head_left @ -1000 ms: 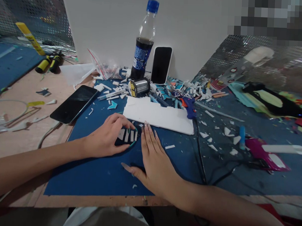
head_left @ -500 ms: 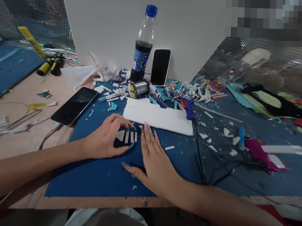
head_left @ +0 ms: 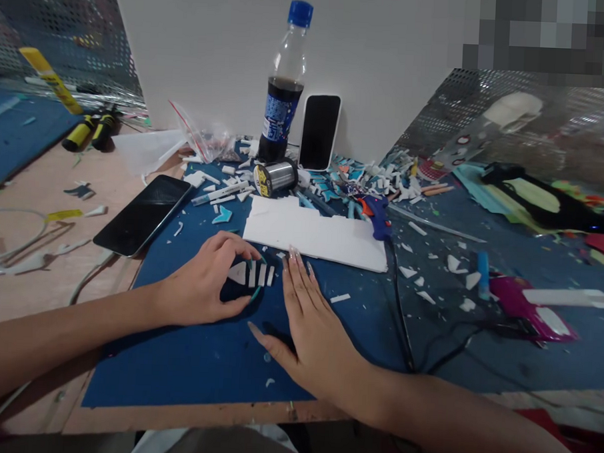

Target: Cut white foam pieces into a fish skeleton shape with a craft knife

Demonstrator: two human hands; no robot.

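My left hand point(head_left: 214, 273) curves over the blue mat point(head_left: 176, 361), thumb and fingers apart around a row of small white foam pieces. A tapered white piece point(head_left: 237, 273) lies nearest its palm, followed by narrow white strips point(head_left: 262, 275). The long nails rest close to the strips' ends; whether they touch is hard to tell. Flat on the mat, my right hand point(head_left: 315, 327) has its fingers stretched out and its thumb spread, holding nothing. Its fingertips lie by the lower edge of a white foam board point(head_left: 316, 234).
A glue gun point(head_left: 377, 216) lies at the board's right end, its cable running down the mat. Behind are a wire spool point(head_left: 275, 177), a cola bottle point(head_left: 281, 112), an upright phone point(head_left: 320, 132) and many foam scraps. Another phone point(head_left: 143, 214) lies left.
My left hand has shifted slightly left, its fingertips now around the strip before the outermost one. The right hand stays almost in place. The view has shifted a little.
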